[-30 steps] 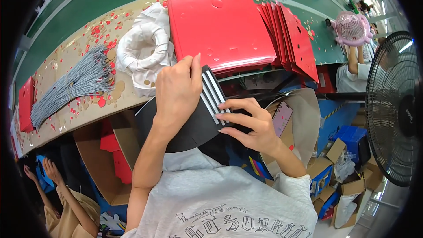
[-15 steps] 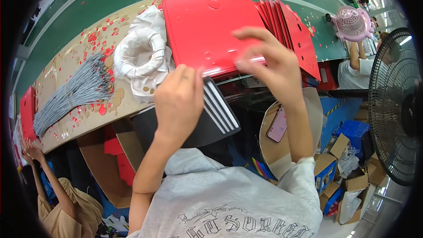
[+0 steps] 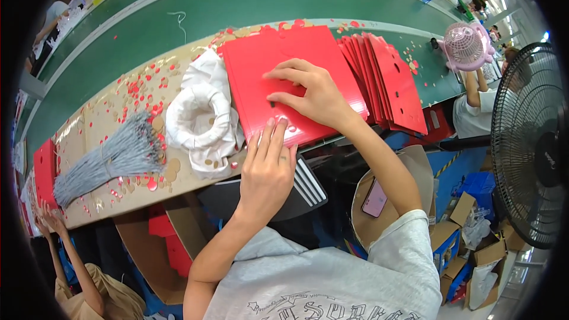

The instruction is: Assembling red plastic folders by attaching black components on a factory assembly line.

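Observation:
A stack of glossy red folders or sheets (image 3: pixel 255 71) lies at the table's front edge. My left hand (image 3: pixel 267 172) rests on its near edge, fingers stretched out flat with the tips on the red surface. Over the middle of the stack is my right hand (image 3: pixel 314 92), its fingers curved and apart, slightly blurred, with nothing visible in them. A small dark spot shows by its thumb tip. To the right, several red folders with dark holes (image 3: pixel 394 83) stand fanned out. A ring of wrapped white cloth (image 3: pixel 198 115) lies to the left of the stack.
A bundle of grey cords (image 3: pixel 109 160) lies on the cardboard-covered table among red and tan paper discs. A black fan (image 3: pixel 527 142) stands at right, a pink fan (image 3: pixel 468 44) beyond. A phone (image 3: pixel 374 198) lies in an open carton. Co-workers' hands (image 3: pixel 50 219) are at far left.
My right hand has moved left and onto the red stack. The left hand has gone from closed fingers at the near edge to lying flat there. The view has tilted up.

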